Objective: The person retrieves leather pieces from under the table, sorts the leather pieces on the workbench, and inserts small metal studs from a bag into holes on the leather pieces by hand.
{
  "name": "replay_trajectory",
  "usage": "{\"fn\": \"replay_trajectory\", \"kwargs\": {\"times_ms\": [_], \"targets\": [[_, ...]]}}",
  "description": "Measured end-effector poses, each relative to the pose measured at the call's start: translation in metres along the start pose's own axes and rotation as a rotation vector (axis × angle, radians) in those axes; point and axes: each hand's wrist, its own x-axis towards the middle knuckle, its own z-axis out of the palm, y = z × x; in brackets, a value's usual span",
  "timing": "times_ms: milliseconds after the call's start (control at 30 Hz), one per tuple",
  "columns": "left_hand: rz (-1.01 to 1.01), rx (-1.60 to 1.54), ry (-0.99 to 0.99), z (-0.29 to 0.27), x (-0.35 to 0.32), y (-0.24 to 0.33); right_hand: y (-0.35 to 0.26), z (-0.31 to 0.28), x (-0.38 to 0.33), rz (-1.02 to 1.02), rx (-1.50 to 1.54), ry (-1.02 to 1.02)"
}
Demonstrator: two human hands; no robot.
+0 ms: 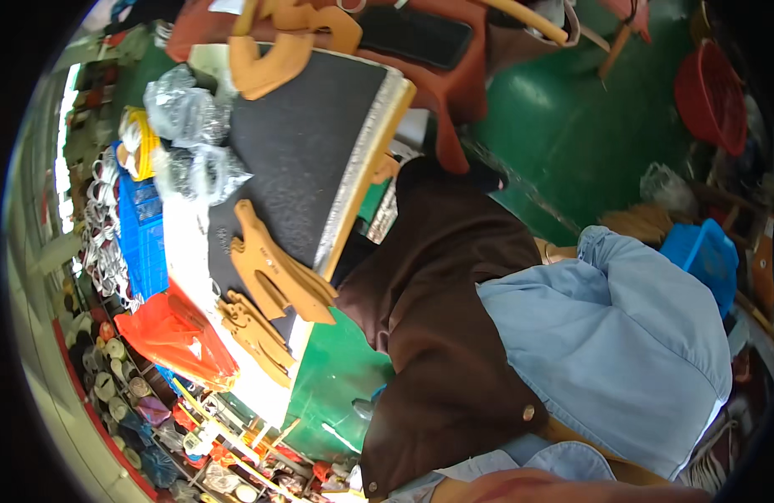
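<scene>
Our black-and-white, yellow-edged worktop (311,126) bore crumpled clear plastic bags (186,109) by its left edge; toward its lower corner we had larger curved tan flat pieces (278,264) and smaller scalloped tan pieces (254,339), probably piled by shape. Neither hand showed, so we could not tell its grip.

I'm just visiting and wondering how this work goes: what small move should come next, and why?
Perhaps slide the larger tan stack a little further onto the table: one end seems to jut past the edge, where it might get knocked.
</scene>
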Motion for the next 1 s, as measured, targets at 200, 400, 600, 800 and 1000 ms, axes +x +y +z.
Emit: {"fn": "replay_trajectory", "kwargs": {"times_ms": [200, 400, 600, 800, 1000], "targets": [[0.03, 0.022, -0.017, 0.007, 0.011, 0.006, -0.02, -0.019, 0.004, -0.009, 0.024, 0.102], [0.025, 0.009, -0.054, -0.003, 0.033, 0.004, -0.061, 0.005, -0.017, 0.033, 0.092, 0.099], [0.065, 0.013, -0.138, -0.007, 0.089, 0.01, -0.096, 0.064, -0.056, 0.145, 0.242, 0.123], [0.063, 0.008, -0.147, -0.009, 0.145, -0.025, -0.132, 0.146, -0.083, 0.24, 0.359, 0.146], [0.017, 0.127, -0.126, 0.022, 0.133, -0.058, -0.087, 0.233, -0.106, 0.336, 0.441, 0.096]]}}
